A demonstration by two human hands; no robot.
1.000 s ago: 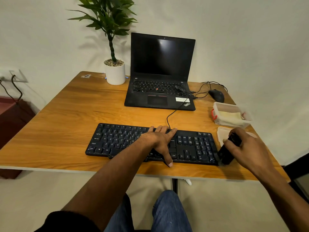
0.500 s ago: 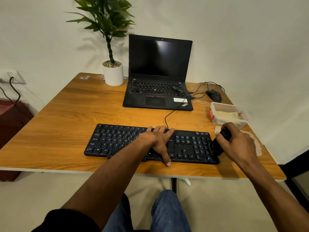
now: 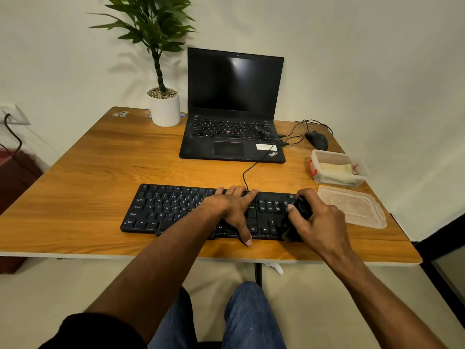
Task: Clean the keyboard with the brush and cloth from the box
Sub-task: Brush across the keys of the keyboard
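Wooden desk [image 3: 100, 177]: right hand [image 3: 319, 220] grips the brush [image 3: 300, 210] over the right end of the keyboard [image 3: 176, 207], whose long axis runs left, while the flat left hand [image 3: 232, 205] steadies mid-keyboard.

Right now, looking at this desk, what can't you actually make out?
All in the head view:
- The black brush: the right hand grips it, hiding its shape; its bristle end blurs into the black external keyboard.
- Keys beneath the left hand, which rests on them.
- The pale yellow cloth in the clear plastic box: folded, underside hidden.
- The small item at the wooden table's far left corner: too small to identify.
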